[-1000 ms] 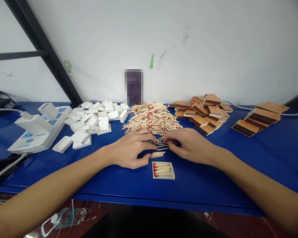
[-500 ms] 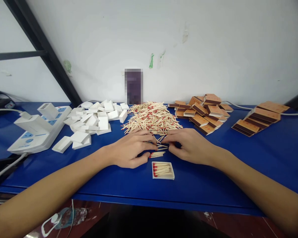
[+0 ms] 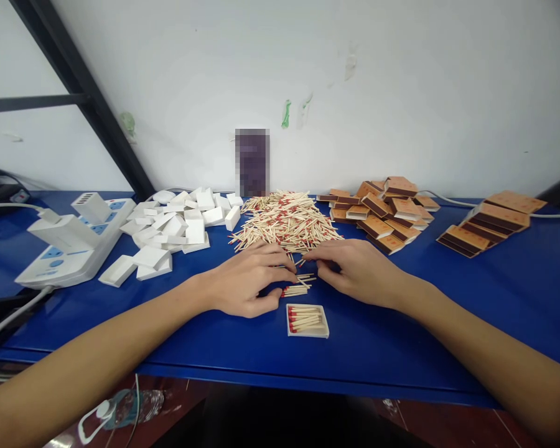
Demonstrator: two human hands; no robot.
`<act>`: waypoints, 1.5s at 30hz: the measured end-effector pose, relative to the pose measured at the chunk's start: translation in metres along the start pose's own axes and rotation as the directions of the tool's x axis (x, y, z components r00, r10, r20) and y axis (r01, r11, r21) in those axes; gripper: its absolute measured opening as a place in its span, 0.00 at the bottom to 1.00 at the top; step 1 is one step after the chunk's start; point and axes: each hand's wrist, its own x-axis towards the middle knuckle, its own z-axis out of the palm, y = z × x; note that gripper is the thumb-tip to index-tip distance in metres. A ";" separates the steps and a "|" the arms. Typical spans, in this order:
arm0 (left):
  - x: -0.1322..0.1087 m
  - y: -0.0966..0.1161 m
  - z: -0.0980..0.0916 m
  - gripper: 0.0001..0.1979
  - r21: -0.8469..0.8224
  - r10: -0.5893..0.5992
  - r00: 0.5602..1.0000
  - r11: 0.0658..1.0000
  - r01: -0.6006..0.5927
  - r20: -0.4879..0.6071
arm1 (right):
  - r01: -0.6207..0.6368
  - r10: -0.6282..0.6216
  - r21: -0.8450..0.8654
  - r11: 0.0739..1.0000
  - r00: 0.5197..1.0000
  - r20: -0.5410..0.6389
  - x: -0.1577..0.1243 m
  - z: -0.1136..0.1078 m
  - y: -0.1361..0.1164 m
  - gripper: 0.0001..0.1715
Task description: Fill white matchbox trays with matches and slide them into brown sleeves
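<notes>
- Nearest, at left, a plastic bottle (image 3: pixel 137 409) lies on the floor, below the edge of the blue desk (image 3: pixel 214 354).
- Near the desk's edge, a white tray (image 3: pixel 325 325) holds some matches, red heads left; it looks only partly filled.
- Just beyond the tray, a short row of matches (image 3: pixel 296 291) lies by the left hand's thumb, heads left too.
- The left hand (image 3: pixel 256 278) bends over that row, thumb and forefinger apart. The right hand (image 3: pixel 357 272) faces it, fingers narrowed beside the loose matches (image 3: pixel 310 277); whether it pinches one, I cannot tell.
- Lining up matches seems the step in hand; the next move calls for a light fingertip pinch, I judge.
- Farther, a match pile (image 3: pixel 289 221) fills the middle.
- Left of it are jumbled spare trays (image 3: pixel 175 224); then a power strip (image 3: pixel 77 272).
- Right, matchbox covers (image 3: pixel 387 214) form two groups; their contents are unclear.
- Farthest, a blurred dark thing (image 3: pixel 252 163) stands against the wall (image 3: pixel 401 93).
</notes>
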 end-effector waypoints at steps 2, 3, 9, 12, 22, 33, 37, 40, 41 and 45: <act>0.000 0.000 0.000 0.16 0.008 -0.005 1.000 1.000 0.004 0.001 | -0.004 0.004 -0.022 1.000 1.000 0.028 0.000 0.001 0.001 0.17; 0.000 0.000 0.000 0.16 0.014 -0.009 1.000 1.000 0.009 0.004 | 0.003 -0.002 -0.022 1.000 0.999 0.043 0.000 0.001 0.001 0.17; 0.000 0.000 0.000 0.17 0.029 -0.025 1.000 0.999 0.024 0.015 | 0.050 -0.051 0.014 0.999 0.996 0.067 0.000 -0.001 -0.005 0.16; 0.000 0.000 0.000 0.19 0.036 -0.031 0.999 0.999 0.030 0.009 | 0.069 -0.071 0.026 0.997 0.995 0.068 0.000 -0.001 -0.005 0.15; -0.001 -0.003 0.002 0.23 0.053 -0.046 0.999 0.998 0.046 0.012 | 0.051 -0.057 0.070 0.996 0.995 0.088 0.000 -0.002 -0.008 0.14; 0.000 -0.002 0.002 0.16 0.079 -0.021 0.999 0.997 0.023 -0.024 | -0.018 0.009 0.116 0.993 0.997 0.079 0.002 0.001 -0.007 0.11; -0.001 -0.001 0.002 0.16 0.087 -0.043 0.999 0.995 0.043 -0.006 | -0.046 0.035 0.137 0.989 0.996 0.080 0.003 0.004 -0.007 0.10; -0.001 -0.002 0.002 0.16 0.090 -0.048 0.999 0.995 0.049 -0.008 | -0.049 0.035 0.159 0.986 0.996 0.087 0.003 0.005 -0.007 0.10; -0.001 -0.002 0.002 0.16 0.093 -0.049 0.999 0.994 0.050 -0.010 | -0.047 0.032 0.170 0.984 0.996 0.088 0.003 0.004 -0.007 0.11; 0.000 -0.002 0.002 0.14 0.117 -0.055 0.998 0.991 0.059 -0.038 | -0.031 0.024 0.131 0.991 0.998 0.058 0.001 0.000 -0.006 0.10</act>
